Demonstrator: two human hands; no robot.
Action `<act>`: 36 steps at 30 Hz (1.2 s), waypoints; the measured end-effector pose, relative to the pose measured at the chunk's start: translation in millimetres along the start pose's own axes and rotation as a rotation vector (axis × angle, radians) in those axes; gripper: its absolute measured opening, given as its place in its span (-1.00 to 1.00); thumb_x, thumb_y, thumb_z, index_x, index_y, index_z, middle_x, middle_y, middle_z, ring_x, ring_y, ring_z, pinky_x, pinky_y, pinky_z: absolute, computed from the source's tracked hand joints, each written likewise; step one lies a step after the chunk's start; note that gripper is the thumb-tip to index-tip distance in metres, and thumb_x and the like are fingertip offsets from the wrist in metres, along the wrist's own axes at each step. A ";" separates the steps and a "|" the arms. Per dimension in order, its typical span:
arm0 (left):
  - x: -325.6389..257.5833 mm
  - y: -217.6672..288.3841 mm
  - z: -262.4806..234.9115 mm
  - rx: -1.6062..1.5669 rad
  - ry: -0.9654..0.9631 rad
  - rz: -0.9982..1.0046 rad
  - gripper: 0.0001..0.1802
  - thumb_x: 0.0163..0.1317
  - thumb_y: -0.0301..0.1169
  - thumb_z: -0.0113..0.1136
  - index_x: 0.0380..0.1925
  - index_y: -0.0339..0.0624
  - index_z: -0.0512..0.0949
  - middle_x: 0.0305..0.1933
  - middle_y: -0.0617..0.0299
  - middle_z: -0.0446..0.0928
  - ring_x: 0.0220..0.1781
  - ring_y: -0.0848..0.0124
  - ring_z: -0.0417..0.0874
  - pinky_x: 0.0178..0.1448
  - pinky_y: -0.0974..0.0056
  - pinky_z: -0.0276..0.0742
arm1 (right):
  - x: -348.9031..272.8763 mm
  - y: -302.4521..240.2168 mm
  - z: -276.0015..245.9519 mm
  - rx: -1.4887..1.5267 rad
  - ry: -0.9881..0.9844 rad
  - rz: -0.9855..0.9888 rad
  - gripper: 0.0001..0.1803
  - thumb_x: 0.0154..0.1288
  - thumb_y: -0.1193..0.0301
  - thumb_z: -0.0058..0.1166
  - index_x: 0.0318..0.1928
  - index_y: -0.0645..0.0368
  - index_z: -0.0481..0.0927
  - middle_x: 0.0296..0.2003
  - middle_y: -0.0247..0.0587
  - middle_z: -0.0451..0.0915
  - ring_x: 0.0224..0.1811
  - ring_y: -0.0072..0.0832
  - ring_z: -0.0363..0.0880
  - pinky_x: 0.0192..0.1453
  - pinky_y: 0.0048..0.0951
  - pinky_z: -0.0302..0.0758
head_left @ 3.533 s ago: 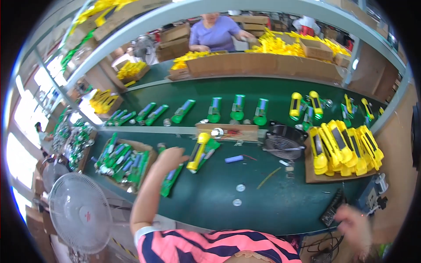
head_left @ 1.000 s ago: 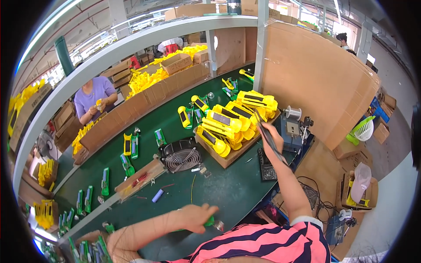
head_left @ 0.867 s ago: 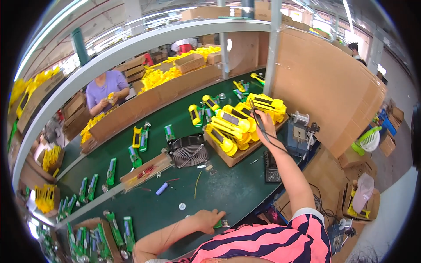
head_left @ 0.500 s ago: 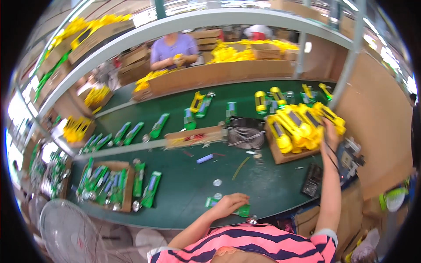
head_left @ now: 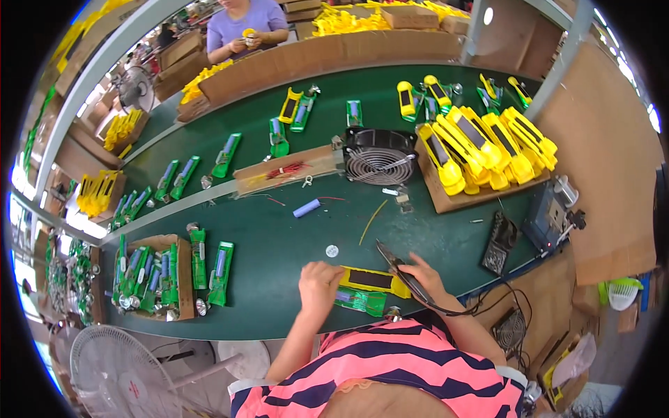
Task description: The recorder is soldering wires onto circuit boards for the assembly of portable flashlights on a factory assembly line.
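Note:
A yellow plastic housing with a dark panel (head_left: pixel 369 279) lies in front of me. Just nearer is a green housing (head_left: pixel 362 301) with a battery inside and a round silvery end. My left hand (head_left: pixel 319 284) is closed at the yellow housing's left end; what its fingertips pinch is too small to make out. In my right hand (head_left: pixel 426 280) is a dark corded soldering iron (head_left: pixel 398 263), pointing up and left above the yellow housing's right part. Beyond the left hand lies a small round silvery disc (head_left: pixel 332 251).
Yellow housings fill a box (head_left: pixel 453 203) at right, near a blue soldering station (head_left: pixel 540 217). A round fan (head_left: pixel 380 166) stands mid-bench beside a tray (head_left: pixel 258 182) of red wires. Left is a box (head_left: pixel 185 279) of green housings. A blue battery cell (head_left: pixel 306 208) lies between. Opposite, a person (head_left: pixel 245 31) works.
My right hand has come back from the yellow housings' box and now holds the soldering iron. A yellow housing now lies beside the green one. The view has tilted downward.

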State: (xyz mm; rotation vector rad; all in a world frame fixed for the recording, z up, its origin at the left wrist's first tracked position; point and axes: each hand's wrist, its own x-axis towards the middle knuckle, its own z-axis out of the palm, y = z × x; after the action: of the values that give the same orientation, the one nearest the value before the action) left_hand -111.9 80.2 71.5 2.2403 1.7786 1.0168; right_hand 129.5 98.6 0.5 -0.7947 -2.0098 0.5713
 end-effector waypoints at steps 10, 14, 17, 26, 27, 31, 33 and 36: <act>22.4 -17.0 6.4 0.054 -0.479 0.177 -0.97 -0.22 -0.46 0.15 -0.69 -0.15 0.53 -0.61 0.26 0.43 -0.39 0.28 0.42 -0.18 0.20 0.29 | -7.9 -58.3 21.6 0.628 0.396 0.524 -0.80 0.11 0.60 -0.04 -0.20 0.33 0.37 -0.43 -0.04 0.52 -0.44 -0.39 0.56 -0.25 -0.39 0.52; 26.7 -14.5 10.8 0.154 -0.555 0.181 -0.98 -0.25 -0.44 0.16 -0.70 -0.09 0.55 -0.61 0.30 0.43 -0.35 0.31 0.42 -0.20 0.22 0.27 | -7.4 -51.8 27.3 0.864 0.452 0.748 -0.84 0.14 0.59 -0.07 -0.24 0.40 0.37 -0.49 -0.09 0.51 -0.48 -0.49 0.53 -0.40 -0.53 0.50; 25.0 -13.9 12.2 0.206 -0.565 0.163 -0.97 -0.26 -0.41 0.16 -0.70 -0.03 0.56 -0.61 0.32 0.41 -0.35 0.33 0.42 -0.24 0.23 0.26 | 0.4 -48.8 24.6 0.872 0.431 0.819 -0.87 0.14 0.57 -0.05 -0.30 0.39 0.40 -0.52 -0.12 0.51 -0.55 -0.53 0.51 -0.48 -0.58 0.48; 24.3 -11.2 14.3 0.254 -0.544 0.157 -0.98 -0.27 -0.39 0.16 -0.73 0.03 0.56 -0.62 0.34 0.38 -0.35 0.35 0.41 -0.28 0.25 0.25 | 10.0 -52.0 27.4 0.769 0.374 0.888 -0.89 0.12 0.55 -0.01 -0.34 0.36 0.45 -0.58 -0.19 0.52 -0.58 -0.61 0.50 -0.62 -0.70 0.36; 24.4 -11.0 14.3 0.258 -0.534 0.158 -0.97 -0.28 -0.39 0.16 -0.73 0.03 0.56 -0.62 0.33 0.38 -0.35 0.35 0.42 -0.28 0.25 0.25 | 10.0 -51.6 28.6 0.764 0.378 0.879 -0.89 0.11 0.55 -0.01 -0.34 0.36 0.46 -0.58 -0.19 0.52 -0.58 -0.61 0.51 -0.62 -0.70 0.35; 24.9 -12.1 14.0 0.253 -0.556 0.157 -0.97 -0.28 -0.40 0.16 -0.73 0.04 0.56 -0.61 0.32 0.39 -0.35 0.35 0.42 -0.27 0.25 0.25 | 10.7 -51.1 29.2 0.740 0.351 0.882 -0.88 0.11 0.54 0.00 -0.34 0.35 0.46 -0.57 -0.20 0.53 -0.57 -0.61 0.52 -0.62 -0.70 0.35; 24.9 -12.6 14.9 0.255 -0.571 0.149 -0.97 -0.28 -0.40 0.16 -0.73 0.04 0.56 -0.60 0.32 0.39 -0.36 0.34 0.42 -0.28 0.24 0.25 | 11.2 -51.1 29.7 0.741 0.348 0.886 -0.88 0.11 0.54 0.00 -0.33 0.35 0.46 -0.56 -0.20 0.53 -0.56 -0.62 0.52 -0.62 -0.70 0.35; 25.3 -11.9 15.3 0.261 -0.569 0.152 -0.97 -0.27 -0.40 0.15 -0.74 0.04 0.56 -0.61 0.31 0.39 -0.36 0.33 0.42 -0.30 0.24 0.26 | 11.7 -51.5 28.4 0.735 0.334 0.891 -0.88 0.11 0.53 0.01 -0.33 0.35 0.46 -0.55 -0.20 0.53 -0.56 -0.62 0.52 -0.62 -0.70 0.35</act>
State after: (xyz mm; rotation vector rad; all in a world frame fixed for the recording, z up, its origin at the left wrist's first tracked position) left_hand -110.9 111.4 65.0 2.5010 1.5659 0.1195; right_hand 84.1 68.9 26.1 -1.1770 -0.9290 1.4544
